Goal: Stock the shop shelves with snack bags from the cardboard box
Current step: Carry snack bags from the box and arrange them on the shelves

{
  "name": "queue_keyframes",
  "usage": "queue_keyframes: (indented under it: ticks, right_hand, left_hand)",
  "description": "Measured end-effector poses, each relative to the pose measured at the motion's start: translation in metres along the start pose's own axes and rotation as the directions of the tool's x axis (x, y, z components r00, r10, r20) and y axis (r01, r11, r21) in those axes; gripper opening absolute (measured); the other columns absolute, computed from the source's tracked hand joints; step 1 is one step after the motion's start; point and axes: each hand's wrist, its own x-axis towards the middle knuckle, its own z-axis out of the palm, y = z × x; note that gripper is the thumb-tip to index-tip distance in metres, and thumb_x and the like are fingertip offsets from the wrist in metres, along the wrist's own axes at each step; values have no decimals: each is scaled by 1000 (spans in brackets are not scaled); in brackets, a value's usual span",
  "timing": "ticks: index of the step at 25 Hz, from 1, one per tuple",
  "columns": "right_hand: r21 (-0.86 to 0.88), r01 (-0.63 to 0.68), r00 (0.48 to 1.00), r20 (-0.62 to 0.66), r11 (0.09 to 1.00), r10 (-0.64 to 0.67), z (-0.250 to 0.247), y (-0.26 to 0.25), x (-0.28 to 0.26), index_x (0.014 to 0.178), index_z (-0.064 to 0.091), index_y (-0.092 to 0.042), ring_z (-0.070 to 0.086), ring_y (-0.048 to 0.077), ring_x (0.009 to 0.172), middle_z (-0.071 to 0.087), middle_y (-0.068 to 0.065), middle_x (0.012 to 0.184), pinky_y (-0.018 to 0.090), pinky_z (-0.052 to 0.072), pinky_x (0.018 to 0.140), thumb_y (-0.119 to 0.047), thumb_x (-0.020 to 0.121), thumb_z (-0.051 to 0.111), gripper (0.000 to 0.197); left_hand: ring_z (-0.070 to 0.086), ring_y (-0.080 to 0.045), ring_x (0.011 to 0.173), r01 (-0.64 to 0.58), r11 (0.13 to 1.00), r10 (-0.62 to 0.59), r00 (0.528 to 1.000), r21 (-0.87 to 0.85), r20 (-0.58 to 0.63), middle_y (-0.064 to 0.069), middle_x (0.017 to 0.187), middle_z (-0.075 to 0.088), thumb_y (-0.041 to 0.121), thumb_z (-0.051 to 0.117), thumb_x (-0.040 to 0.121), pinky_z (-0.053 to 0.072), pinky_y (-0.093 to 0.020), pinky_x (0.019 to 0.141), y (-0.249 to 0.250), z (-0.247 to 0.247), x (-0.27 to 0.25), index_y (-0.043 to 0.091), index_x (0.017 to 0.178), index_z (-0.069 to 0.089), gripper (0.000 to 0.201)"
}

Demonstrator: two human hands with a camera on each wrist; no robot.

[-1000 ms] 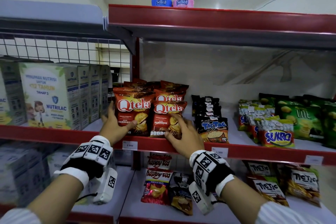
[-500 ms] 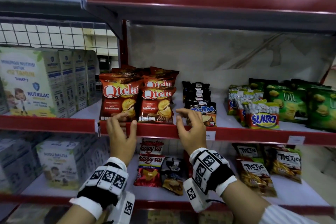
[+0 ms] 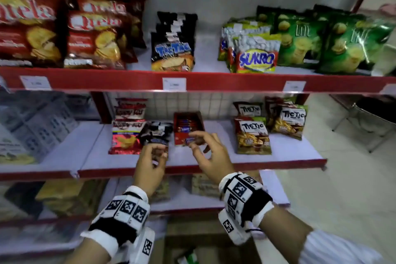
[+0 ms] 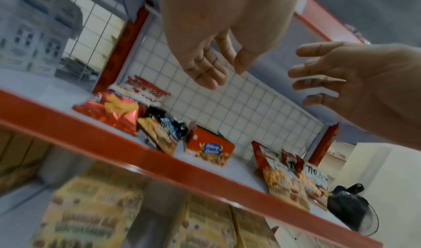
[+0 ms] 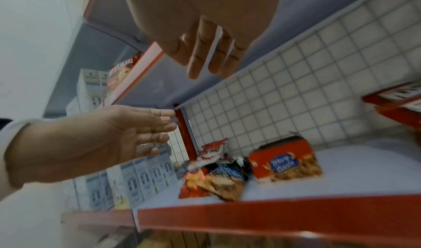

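Both hands hang empty with fingers loosely spread, the left hand [image 3: 150,163] and right hand [image 3: 211,156] above the front of the middle shelf [image 3: 289,162]. Snack bags [image 3: 126,137] and a red carton [image 3: 187,127] lie just beyond them; a pale floor [image 3: 342,178] lies to the right.

Both my arms are stretched out in front of me, side by side, palms turned toward each other. My left hand [image 3: 150,164] has loose, slightly bent fingers with the thumb sitting apart from them, nothing in it. My right hand [image 3: 211,159] is about the same, fingers [image 4: 318,80] spread and relaxed, nothing in that one either. There's a tracker band [image 3: 244,197] strapped round each wrist, and a white sleeve [image 3: 338,251] shows on my right forearm.
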Motion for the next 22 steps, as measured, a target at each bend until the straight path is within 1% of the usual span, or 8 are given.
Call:
queue_keyframes:
  ticks: [3,6,7,8,10,15,19,22]
  right_hand:
    - [-19,-77,990,115,997,79,-16,44,-39,118,58,-29,58,9,89,56,-1,100,29,51,83,-16,89,57,32]
    - [-127,-193,945,244,973,219,-27,96,-78,124,56,-24,53,24,113,57,5,117,38,47,94,-17,90,55,34]
    - [-177,-300,883,320,937,343,-24,155,-119,123,56,-21,51,26,116,57,8,119,38,46,94,-17,90,55,34]
    - [-145,-332,881,305,932,361,-26,159,-119,121,57,-18,51,27,112,57,10,116,38,46,92,-17,90,55,31]
    - [-164,-334,881,296,928,369,-28,170,-128,114,58,-17,54,23,100,59,6,104,40,48,85,-16,90,54,24]
    - [-175,-401,851,291,899,436,-21,210,-138,115,58,-26,55,18,102,61,-3,95,40,49,89,-15,90,54,27]
    - [-216,-379,858,283,900,430,-21,220,-140,119,57,-24,54,21,100,52,-26,79,35,47,81,-11,88,56,34]
    - [-264,-401,817,329,877,472,17,271,-165,121,57,-18,54,24,102,58,-19,82,39,46,90,-8,89,56,34]
  left_hand:
    - [58,-26,90,109,994,-110,993,6,39,-18,107,59,-3,55,90,42,-28,77,-24,48,-31,7,102,56,16]
    - [58,-30,91,217,971,-229,965,103,128,-18,109,58,0,54,91,43,-31,73,-47,96,-63,5,108,57,18]
    - [56,-27,89,342,922,-372,913,181,166,-17,112,57,3,54,91,43,-30,72,-85,148,-105,5,110,57,19]
    - [55,-23,88,383,910,-406,902,160,146,-16,116,56,5,55,92,43,-29,72,-83,153,-101,5,110,57,19]
    - [54,-19,84,391,903,-419,893,177,164,-15,119,53,7,55,93,45,-29,74,-89,161,-104,5,110,57,18]
    - [55,-19,80,368,902,-415,884,224,215,-17,118,48,3,56,91,43,-25,85,-120,187,-104,7,108,58,17]
    - [56,-23,86,388,892,-431,884,230,182,-19,117,54,1,56,89,45,-27,83,-132,188,-101,4,107,59,18]
    - [54,-19,83,461,854,-506,843,241,184,-18,116,57,1,57,89,42,-27,80,-189,202,-116,5,107,57,19]
